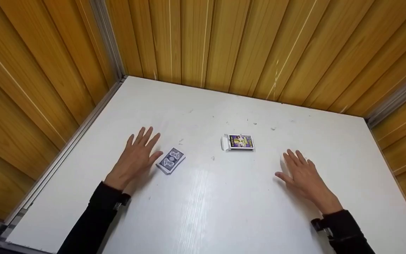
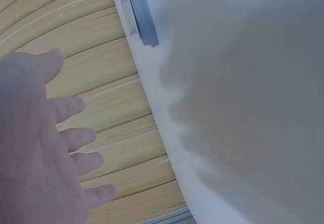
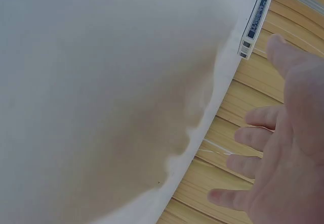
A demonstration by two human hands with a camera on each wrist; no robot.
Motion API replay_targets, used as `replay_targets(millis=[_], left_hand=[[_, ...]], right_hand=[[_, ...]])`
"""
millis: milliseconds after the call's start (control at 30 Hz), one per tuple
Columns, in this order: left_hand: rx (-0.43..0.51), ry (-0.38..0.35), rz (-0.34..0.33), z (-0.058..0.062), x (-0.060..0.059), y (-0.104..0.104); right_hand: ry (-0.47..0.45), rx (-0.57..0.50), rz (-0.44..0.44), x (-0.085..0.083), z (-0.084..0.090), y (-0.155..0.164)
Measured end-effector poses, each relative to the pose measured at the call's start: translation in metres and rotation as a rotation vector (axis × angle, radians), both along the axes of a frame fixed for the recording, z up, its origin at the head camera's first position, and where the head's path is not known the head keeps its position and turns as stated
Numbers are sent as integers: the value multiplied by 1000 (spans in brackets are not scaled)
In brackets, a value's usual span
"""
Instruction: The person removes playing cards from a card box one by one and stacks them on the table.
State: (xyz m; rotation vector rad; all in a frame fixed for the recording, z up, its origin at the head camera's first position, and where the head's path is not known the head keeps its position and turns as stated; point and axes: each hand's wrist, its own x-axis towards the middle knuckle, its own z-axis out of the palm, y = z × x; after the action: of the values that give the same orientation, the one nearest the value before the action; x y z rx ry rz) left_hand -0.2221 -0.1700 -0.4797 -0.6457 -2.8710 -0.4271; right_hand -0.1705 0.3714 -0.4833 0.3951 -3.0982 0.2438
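On the white table (image 1: 203, 197), a deck of playing cards (image 1: 171, 160) with blue patterned backs lies face down, its edges slightly uneven. Just left of it is my left hand (image 1: 132, 158), fingers spread and straight, palm down, holding nothing; its thumb comes near the deck. A card box (image 1: 241, 141) with a purple and yellow front lies farther back near the middle, its white flap open to the left. To the right of the box, my right hand (image 1: 303, 178) also has straight, spread fingers and holds nothing. Both wrist views show bare palms above the table.
Wood-panelled walls (image 1: 217, 42) stand behind the table and at both sides. A metal frame post (image 1: 108, 38) rises at the back left corner. Small scuff marks (image 1: 272, 128) dot the tabletop behind the box.
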Motion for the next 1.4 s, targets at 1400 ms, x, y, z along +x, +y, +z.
replay_targets(millis=[1400], left_hand=[[95, 253, -362, 47, -1, 134]], right_hand=[[186, -164, 228, -46, 22, -76]])
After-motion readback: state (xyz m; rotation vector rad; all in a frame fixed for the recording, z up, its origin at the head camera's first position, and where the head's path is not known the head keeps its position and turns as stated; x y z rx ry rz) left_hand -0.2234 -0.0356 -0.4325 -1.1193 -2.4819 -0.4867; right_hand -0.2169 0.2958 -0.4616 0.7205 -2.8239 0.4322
